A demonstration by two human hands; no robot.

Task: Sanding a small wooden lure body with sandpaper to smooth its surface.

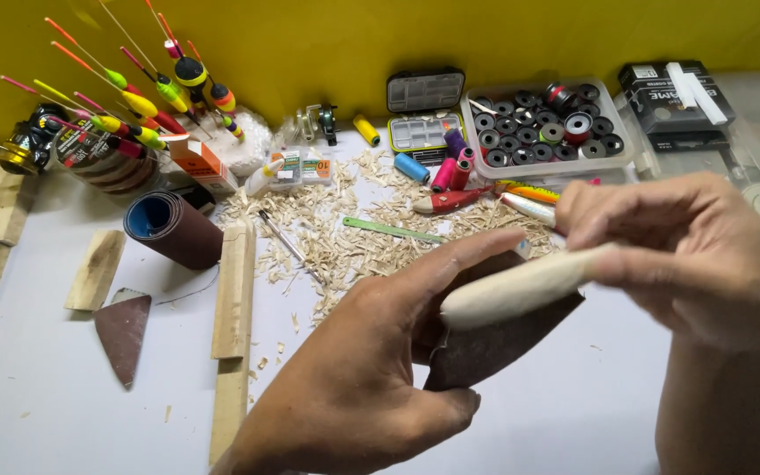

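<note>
A head-camera view looks down on two bare hands working over a white tabletop [63,387] against a yellow wall. The left hand [358,387] is closed around a folded piece of dark brown sandpaper [485,347], thumb below and fingers curved over the top. The right hand [679,246] pinches one end of a pale, rounded, carved wooden lure blank [512,290], its fingers curled shut on it. The blank lies across the sandpaper, touching it, tilted up towards the right hand.

Places below are given from the blank. Just beyond it, a heap of pale wood shavings [336,237] covers the table, with a green ruler [391,230] lying on the shavings. Further back and to the right is a clear plastic tray of black spools [543,132]; painted fishing lures [485,195] and pink, blue and purple thread spools [446,171] lie between the tray and the blank. To the left, well apart, two long wooden sticks [235,299] lie end to end; past them is a roll of sandpaper [173,229], a triangular sandpaper scrap [125,332] and a short wooden block [96,268]. Far back left, a bunch of bright fishing floats [147,101] stands upright. Far back right sits a black box [675,92].
</note>
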